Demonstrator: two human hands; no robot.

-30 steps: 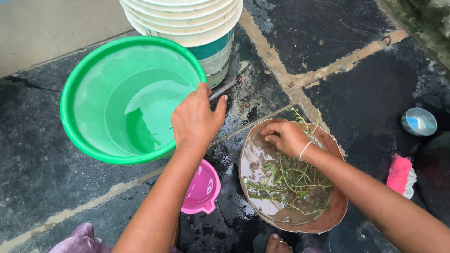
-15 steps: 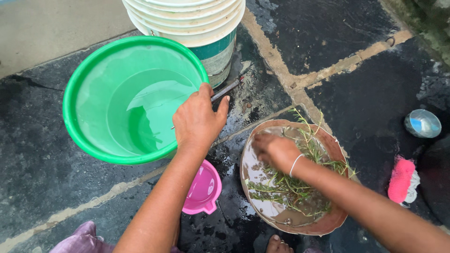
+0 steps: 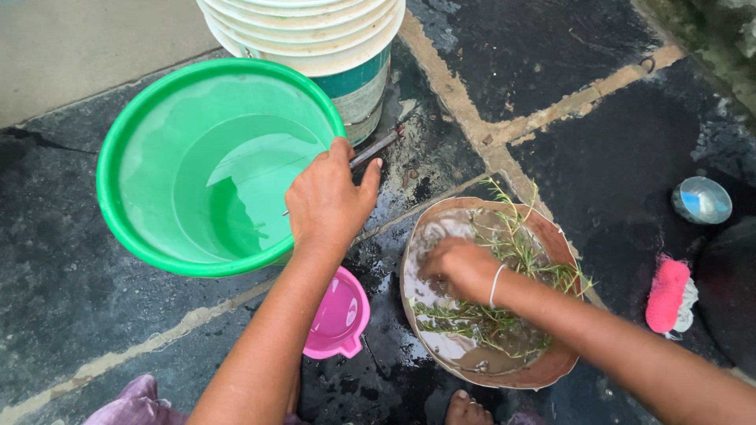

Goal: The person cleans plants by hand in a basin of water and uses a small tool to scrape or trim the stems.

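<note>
While the green tub's rim (image 3: 315, 94) is gripped by the left hand (image 3: 327, 201), the herb sprigs (image 3: 504, 315) (lying straight beneath the right hand (image 3: 457, 267) in the brown bowl (image 3: 551, 366)) are pressed by curled fingers.

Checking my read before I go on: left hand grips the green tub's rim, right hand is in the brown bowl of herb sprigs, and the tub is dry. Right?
Not quite: the head view shows shallow water in the green tub. The rest holds: left hand, right hand, brown bowl.
</note>
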